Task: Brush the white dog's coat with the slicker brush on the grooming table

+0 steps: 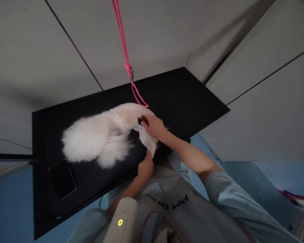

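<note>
A small fluffy white dog stands on a black grooming table, tethered by a pink leash that runs up out of view. My right hand is closed round a small dark tool pressed against the dog's front. My left hand pinches the dog's front paw at the table's near edge.
A dark phone lies on the table's near left corner. A white device with a lit yellow dot hangs at my chest over a grey apron. Grey panelled walls stand behind the table; the floor is blue.
</note>
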`<move>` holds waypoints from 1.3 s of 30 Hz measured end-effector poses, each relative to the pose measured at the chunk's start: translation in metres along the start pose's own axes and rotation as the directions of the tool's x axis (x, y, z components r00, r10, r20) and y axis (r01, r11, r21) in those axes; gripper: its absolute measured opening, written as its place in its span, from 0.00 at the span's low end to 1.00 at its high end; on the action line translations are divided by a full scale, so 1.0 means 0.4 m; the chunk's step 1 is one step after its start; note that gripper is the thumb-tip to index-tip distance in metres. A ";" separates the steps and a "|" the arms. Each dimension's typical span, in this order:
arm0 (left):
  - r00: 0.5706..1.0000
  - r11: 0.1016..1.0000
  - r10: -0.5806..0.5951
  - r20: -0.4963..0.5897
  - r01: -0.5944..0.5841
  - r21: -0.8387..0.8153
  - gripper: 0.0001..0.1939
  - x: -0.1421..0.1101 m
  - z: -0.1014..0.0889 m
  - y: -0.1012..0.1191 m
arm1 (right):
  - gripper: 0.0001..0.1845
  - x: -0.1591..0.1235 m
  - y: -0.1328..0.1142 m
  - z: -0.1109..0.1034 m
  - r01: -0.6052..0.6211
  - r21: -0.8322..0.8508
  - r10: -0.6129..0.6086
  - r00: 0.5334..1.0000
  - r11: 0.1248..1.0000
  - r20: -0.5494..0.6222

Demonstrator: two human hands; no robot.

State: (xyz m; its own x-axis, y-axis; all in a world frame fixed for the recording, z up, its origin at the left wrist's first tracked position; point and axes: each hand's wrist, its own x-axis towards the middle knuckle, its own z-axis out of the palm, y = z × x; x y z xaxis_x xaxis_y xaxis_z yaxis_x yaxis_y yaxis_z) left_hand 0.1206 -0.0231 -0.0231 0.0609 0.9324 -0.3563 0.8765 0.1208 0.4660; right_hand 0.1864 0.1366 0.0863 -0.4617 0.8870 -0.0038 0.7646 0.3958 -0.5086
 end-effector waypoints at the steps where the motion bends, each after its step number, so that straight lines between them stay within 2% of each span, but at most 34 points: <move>1: 1.000 1.000 -0.003 0.013 0.003 0.016 0.29 0.000 -0.001 0.004 | 0.11 -0.003 -0.008 0.006 0.065 -0.017 -0.063 0.995 0.998 0.080; 3: 0.999 0.999 -0.017 0.031 0.016 0.041 0.30 0.000 -0.001 0.009 | 0.10 -0.005 -0.021 0.015 0.126 -0.046 -0.109 0.957 0.991 0.268; 4: 0.999 0.999 -0.021 0.036 0.019 0.049 0.30 0.001 0.000 0.009 | 0.10 -0.004 -0.025 0.015 0.101 -0.072 -0.075 0.952 0.992 0.298; 5: 0.999 0.998 -0.020 0.039 0.018 0.053 0.30 0.002 0.002 0.009 | 0.11 0.000 -0.028 0.012 0.048 -0.104 -0.019 0.965 0.993 0.262; 7: 0.999 0.999 -0.009 0.037 0.007 0.053 0.31 0.004 0.008 0.008 | 0.13 0.009 -0.032 0.003 -0.046 -0.141 0.057 0.995 0.989 0.080; 8: 0.999 0.999 0.000 0.033 -0.002 0.051 0.31 0.005 0.010 0.007 | 0.15 0.011 -0.033 -0.001 -0.041 -0.144 0.044 0.999 0.989 0.015; 9: 1.000 0.999 0.005 0.027 -0.006 0.051 0.31 0.006 0.013 0.005 | 0.15 0.010 -0.034 -0.001 0.002 -0.146 -0.001 1.000 0.989 0.007; 11: 1.000 0.998 -0.004 0.017 0.003 0.056 0.31 0.008 0.015 0.003 | 0.13 0.005 -0.034 0.004 0.139 -0.132 -0.119 0.981 0.981 0.150; 13: 1.000 0.998 -0.015 0.027 0.013 0.056 0.31 0.009 0.015 0.002 | 0.11 0.002 -0.029 0.009 0.176 -0.104 -0.142 0.951 0.979 0.276; 14: 0.999 0.999 -0.016 0.033 0.014 0.051 0.31 0.010 0.013 0.001 | 0.11 0.003 -0.025 0.008 0.130 -0.101 -0.100 0.961 0.986 0.257; 16: 0.999 0.999 -0.009 0.045 0.008 0.031 0.30 0.011 0.009 -0.001 | 0.12 0.006 -0.013 -0.003 0.007 -0.078 -0.002 0.997 0.997 0.071; 17: 0.999 1.000 -0.004 0.044 0.003 0.020 0.30 0.011 0.007 -0.003 | 0.12 0.007 -0.006 -0.009 -0.022 -0.052 0.020 0.999 0.998 -0.026; 18: 0.999 1.000 0.002 0.037 -0.002 0.011 0.30 0.010 0.005 -0.005 | 0.11 0.006 0.002 -0.014 -0.007 -0.021 0.005 0.998 1.000 -0.069; 20: 1.000 1.000 0.008 0.023 -0.008 -0.012 0.29 0.010 0.004 -0.013 | 0.07 -0.002 0.023 -0.018 0.110 0.051 -0.111 0.994 0.993 0.022; 22: 1.000 0.999 0.002 0.016 -0.001 -0.045 0.29 0.008 0.005 -0.022 | 0.05 -0.013 0.050 -0.016 0.129 0.131 -0.146 0.980 0.983 0.137; 23: 1.000 0.998 -0.002 0.014 0.003 -0.064 0.29 0.007 0.005 -0.027 | 0.05 -0.018 0.064 -0.014 0.081 0.157 -0.100 0.988 0.984 0.114; 24: 1.000 0.996 -0.002 0.013 0.003 -0.084 0.28 0.005 0.006 -0.032 | 0.05 -0.023 0.076 -0.013 0.019 0.178 -0.025 0.999 0.984 0.031; 26: 1.000 0.993 0.014 0.007 -0.013 -0.120 0.28 0.002 0.008 -0.042 | 0.07 -0.034 0.096 -0.012 -0.044 0.230 0.085 0.982 0.972 -0.169; 27: 1.000 0.990 0.025 0.002 -0.025 -0.139 0.28 0.000 0.009 -0.048 | 0.08 -0.039 0.102 -0.010 -0.014 0.253 0.065 0.979 0.967 -0.194; 28: 0.999 0.986 0.035 -0.006 -0.036 -0.164 0.28 -0.002 0.012 -0.054 | 0.07 -0.043 0.107 -0.008 0.039 0.276 0.003 0.989 0.960 -0.151; 30: 0.998 0.973 0.049 -0.043 -0.057 -0.225 0.27 -0.008 0.018 -0.068 | 0.06 -0.046 0.114 -0.002 0.085 0.336 -0.095 0.995 0.938 0.015; 31: 0.996 0.964 0.049 -0.072 -0.066 -0.258 0.26 -0.012 0.023 -0.076 | 0.05 -0.045 0.117 0.000 0.060 0.371 -0.084 0.995 0.927 0.049; 32: 0.994 0.954 0.044 -0.103 -0.072 -0.290 0.26 -0.017 0.028 -0.085 | 0.05 -0.042 0.120 0.000 0.017 0.405 -0.028 0.999 0.914 0.020; 34: 0.988 0.935 0.020 -0.153 -0.073 -0.347 0.25 -0.029 0.037 -0.103 | 0.06 -0.038 0.123 -0.001 -0.034 0.470 0.120 0.980 0.882 -0.156; 35: 0.986 0.926 0.002 -0.168 -0.066 -0.372 0.25 -0.035 0.041 -0.112 | 0.06 -0.039 0.122 -0.001 -0.018 0.489 0.143 0.965 0.872 -0.220; 36: 0.984 0.915 -0.018 -0.178 -0.056 -0.400 0.25 -0.042 0.043 -0.120 | 0.07 -0.044 0.119 0.001 0.011 0.493 0.114 0.968 0.870 -0.224; 37: 0.982 0.901 -0.037 -0.186 -0.048 -0.430 0.24 -0.048 0.043 -0.126 | 0.06 -0.052 0.115 0.005 0.040 0.492 0.051 0.984 0.870 -0.170; 39: 0.978 0.863 -0.071 -0.197 -0.039 -0.503 0.24 -0.057 0.039 -0.134 | 0.04 -0.073 0.106 0.018 0.045 0.490 -0.056 0.998 0.871 0.009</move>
State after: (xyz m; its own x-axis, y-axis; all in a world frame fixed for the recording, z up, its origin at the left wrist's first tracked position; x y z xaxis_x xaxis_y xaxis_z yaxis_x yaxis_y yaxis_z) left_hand 0.0797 -0.0562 -0.0527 -0.0962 0.9703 -0.2221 0.5141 0.2395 0.8236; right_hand 0.2290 0.1257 0.0587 -0.5082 0.8611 0.0172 0.4246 0.2678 -0.8649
